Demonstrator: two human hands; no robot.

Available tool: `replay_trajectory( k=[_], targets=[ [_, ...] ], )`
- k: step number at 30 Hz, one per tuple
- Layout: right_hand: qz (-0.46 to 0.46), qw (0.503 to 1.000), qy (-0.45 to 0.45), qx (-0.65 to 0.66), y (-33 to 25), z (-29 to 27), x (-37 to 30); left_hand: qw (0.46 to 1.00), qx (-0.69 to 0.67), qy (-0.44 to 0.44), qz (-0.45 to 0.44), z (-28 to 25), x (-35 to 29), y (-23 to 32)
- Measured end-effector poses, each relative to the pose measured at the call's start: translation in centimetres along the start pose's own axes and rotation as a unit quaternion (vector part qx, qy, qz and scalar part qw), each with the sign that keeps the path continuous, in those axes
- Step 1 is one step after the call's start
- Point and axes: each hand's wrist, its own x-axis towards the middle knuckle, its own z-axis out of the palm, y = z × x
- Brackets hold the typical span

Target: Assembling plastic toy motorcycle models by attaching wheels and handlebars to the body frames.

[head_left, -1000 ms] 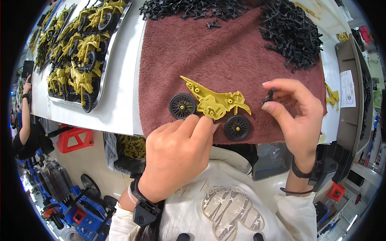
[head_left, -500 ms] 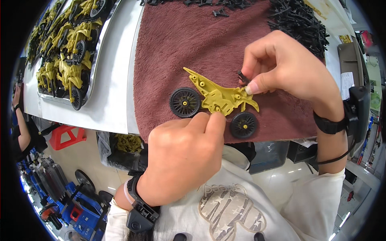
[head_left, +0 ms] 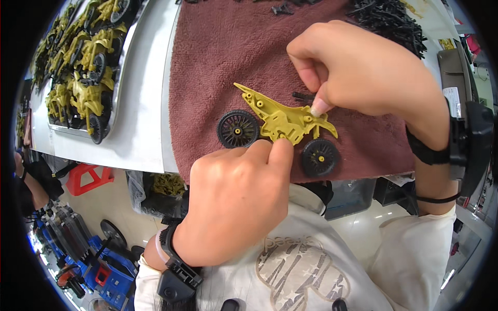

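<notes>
A yellow toy motorcycle half (head_left: 282,124) lies over the reddish-brown cloth, its inner side with pegs facing up. One black spoked wheel (head_left: 237,129) sits at its left end, another black wheel (head_left: 320,157) at its lower right. My left hand (head_left: 233,192) is closed on the lower edge of the yellow half; its fingertips are partly hidden. Above the toy's right end, my right hand (head_left: 358,72) pinches a small black plastic part (head_left: 302,96), which sticks out to the left. The right thumb touches the yellow half beside a round peg.
A heap of small black parts (head_left: 389,26) lies at the cloth's far right, with a few loose ones (head_left: 281,9) at the far edge. On the left, a metal tray (head_left: 120,88) holds several yellow toy motorcycles. Below the table edge stands a bin of yellow pieces (head_left: 167,184).
My right hand has turned and shifted slightly left, and the black part now lies nearly level instead of steeply tilted. The front wheel has moved slightly right; my left hand keeps its grip.
</notes>
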Motion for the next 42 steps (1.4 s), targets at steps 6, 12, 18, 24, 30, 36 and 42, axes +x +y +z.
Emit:
replay_trajectory(
  k=[6, 12, 18, 24, 30, 36, 42],
  targets=[
    [-0.045, 0.984, 0.17, 0.019, 2.1, 1.2, -3.3, 0.998, 0.041, 0.032, -0.038, 0.4, -1.1, 0.4],
    [0.18, 0.873, 0.452, 0.035, 11.6, 2.6, -14.3, 0.995, -0.092, 0.031, -0.039, -1.5, -1.8, -0.2],
    [0.238, 0.869, 0.433, -0.008, 17.4, 7.6, -16.3, 0.985, -0.091, 0.136, 0.062, -2.3, -0.8, -2.8],
    [0.251, 0.886, 0.389, 0.009, 17.4, 7.0, -16.9, 0.989, -0.035, 0.084, 0.115, -0.5, -0.4, -3.3],
    [0.26, 0.897, 0.352, 0.063, 18.3, 6.5, -18.3, 0.987, -0.031, 0.113, 0.114, 0.2, 0.0, -3.2],
    [0.265, 0.885, 0.351, 0.155, 19.1, 6.4, -17.9, 0.986, -0.033, 0.12, 0.107, 0.6, 0.0, -3.2],
    [0.276, 0.864, 0.338, 0.252, 19.4, 6.1, -18.1, 0.986, -0.06, 0.125, 0.095, 0.6, -0.2, -3.1]
  ],
)
